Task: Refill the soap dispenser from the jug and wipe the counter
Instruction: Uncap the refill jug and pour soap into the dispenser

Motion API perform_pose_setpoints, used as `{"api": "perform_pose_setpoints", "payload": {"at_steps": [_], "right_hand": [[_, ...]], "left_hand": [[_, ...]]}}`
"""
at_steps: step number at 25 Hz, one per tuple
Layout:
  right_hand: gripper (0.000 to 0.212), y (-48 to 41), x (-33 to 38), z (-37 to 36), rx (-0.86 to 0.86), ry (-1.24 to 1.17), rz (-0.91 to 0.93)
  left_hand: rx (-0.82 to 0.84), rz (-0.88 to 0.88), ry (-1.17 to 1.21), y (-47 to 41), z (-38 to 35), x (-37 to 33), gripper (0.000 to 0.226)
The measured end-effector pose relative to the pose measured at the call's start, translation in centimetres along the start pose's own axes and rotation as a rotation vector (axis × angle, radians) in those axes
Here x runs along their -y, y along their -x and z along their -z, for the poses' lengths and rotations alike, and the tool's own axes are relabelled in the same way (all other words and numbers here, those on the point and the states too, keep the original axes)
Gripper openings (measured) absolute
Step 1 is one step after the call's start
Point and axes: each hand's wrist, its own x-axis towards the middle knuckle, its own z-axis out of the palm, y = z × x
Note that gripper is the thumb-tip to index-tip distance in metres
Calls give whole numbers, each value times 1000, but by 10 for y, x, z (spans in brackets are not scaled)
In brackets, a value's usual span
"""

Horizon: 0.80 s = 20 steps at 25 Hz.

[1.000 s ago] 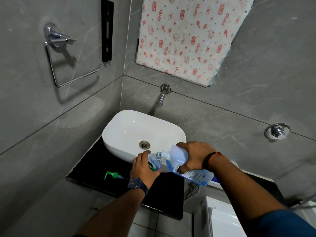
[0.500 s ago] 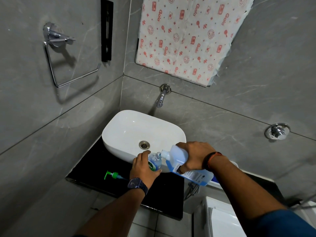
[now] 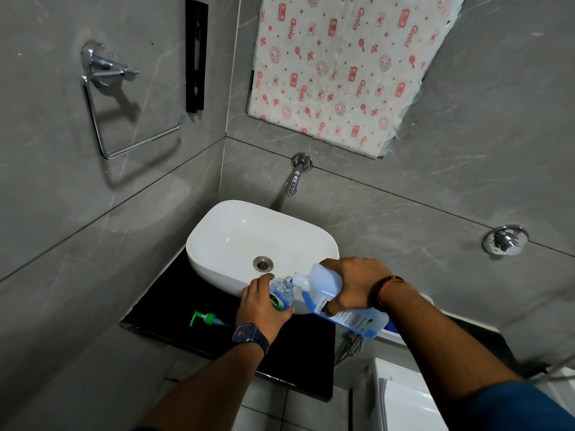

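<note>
My left hand (image 3: 260, 304) grips a small clear soap dispenser bottle (image 3: 281, 296) with a green label, standing on the black counter (image 3: 174, 309) at the front of the basin. My right hand (image 3: 351, 283) holds a translucent jug of blue liquid (image 3: 323, 283), tipped so its white spout touches the bottle's open neck. The bottle's green pump head (image 3: 207, 319) lies on the counter to the left of my left hand.
A white basin (image 3: 236, 231) with a metal drain sits on the counter under a wall tap (image 3: 294, 178). A chrome towel ring (image 3: 124, 119) hangs on the left wall, a valve (image 3: 505, 239) on the right. A white fixture (image 3: 401, 399) stands at the lower right.
</note>
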Motion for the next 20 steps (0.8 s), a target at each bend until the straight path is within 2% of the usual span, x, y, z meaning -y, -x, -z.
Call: {"api": "perform_pose_setpoints", "payload": {"at_steps": [20], "right_hand": [[93,2,2,-2,-48,23,-17]], "left_hand": [[-15,-2,20,4,3,-3,78]]}}
